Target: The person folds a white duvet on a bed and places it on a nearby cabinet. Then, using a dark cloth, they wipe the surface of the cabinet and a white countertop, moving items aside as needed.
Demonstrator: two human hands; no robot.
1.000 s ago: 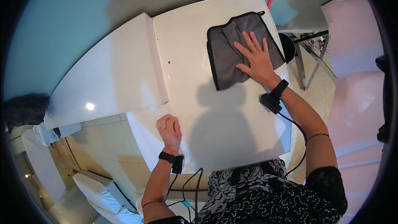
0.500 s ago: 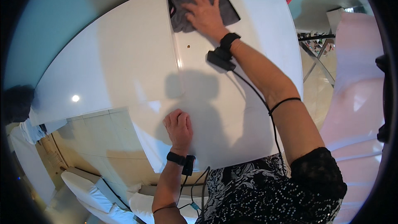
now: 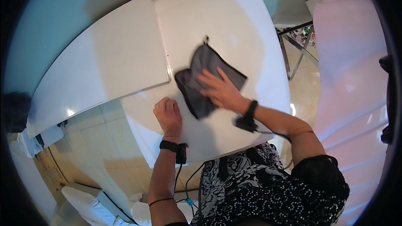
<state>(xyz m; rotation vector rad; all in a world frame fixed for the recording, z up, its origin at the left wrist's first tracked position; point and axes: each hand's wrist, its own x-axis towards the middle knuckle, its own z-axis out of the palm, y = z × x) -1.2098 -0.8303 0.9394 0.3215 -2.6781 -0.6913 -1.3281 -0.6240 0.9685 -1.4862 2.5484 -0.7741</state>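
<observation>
A dark grey cloth (image 3: pixel 204 60) with black edging and a small loop at its far corner lies on the white tabletop (image 3: pixel 217 12), partly bunched on its left side. My right hand (image 3: pixel 225 93) lies flat on the cloth with fingers spread, slightly blurred by motion. To the left of the cloth and apart from it, my left hand (image 3: pixel 168 115) rests on the near left part of the table, its fingers curled in. Nothing shows in those fingers. Each wrist wears a black strap with a small cabled device.
A second white panel (image 3: pixel 113 50) stands slightly higher at the left, its edge forming a step beside the cloth. Pale pink fabric (image 3: pixel 351 79) covers a surface at the right, near a metal crossed-leg frame (image 3: pixel 299 48). A blue-green wall runs behind.
My right hand and the cloth have come from the table's far edge toward me, and the cloth has spread and turned. My left hand has stayed curled on the table.
</observation>
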